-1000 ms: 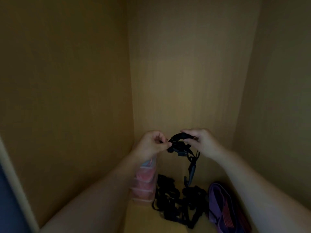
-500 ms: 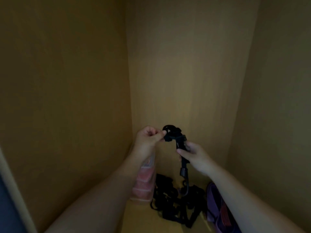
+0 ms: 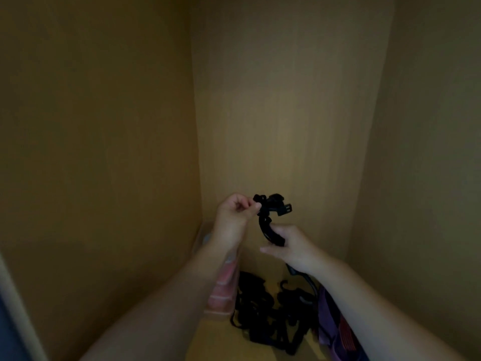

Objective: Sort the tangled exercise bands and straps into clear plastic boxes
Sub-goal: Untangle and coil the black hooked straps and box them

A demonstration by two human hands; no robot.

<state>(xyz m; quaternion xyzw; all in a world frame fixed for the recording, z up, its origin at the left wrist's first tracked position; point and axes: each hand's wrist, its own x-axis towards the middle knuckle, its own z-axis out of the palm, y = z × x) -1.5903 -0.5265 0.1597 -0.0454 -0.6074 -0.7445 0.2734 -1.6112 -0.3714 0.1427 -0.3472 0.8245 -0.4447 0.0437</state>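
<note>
- Dim wooden cupboard [image 3: 273, 100], plain walls on three sides; its shelf floor [image 3: 208, 342] carries the things.
- Left hand [image 3: 235, 212]: fingers curled in, thumb and forefinger pinching the bunched top end of a black strap [image 3: 263, 227], held well above the pile of black straps [image 3: 260, 308].
- Right hand [image 3: 294, 248]: also above the pile, lower than the left. Fingers are wrapped round the strap's lower run, with one finger pointing out to the left.
- Plastic buckle [image 3: 285, 208] juts out at the strap's top end.
- The strap's tail drops from under the right hand toward the pile. Cannot tell whether it is free of the tangle.
- Handling, judged: webbing is light, limp and not fragile. It will flop, and its hardware may snag on other loops. Best hold is at the bunched end and close beside the buckle. Coil it before boxing.
- Clear plastic boxes [image 3: 222, 290]: stacked, pinkish contents, just left of the pile, partly behind the left forearm.
- Purple band [image 3: 330, 316]: just right of the pile, partly under the right forearm.
</note>
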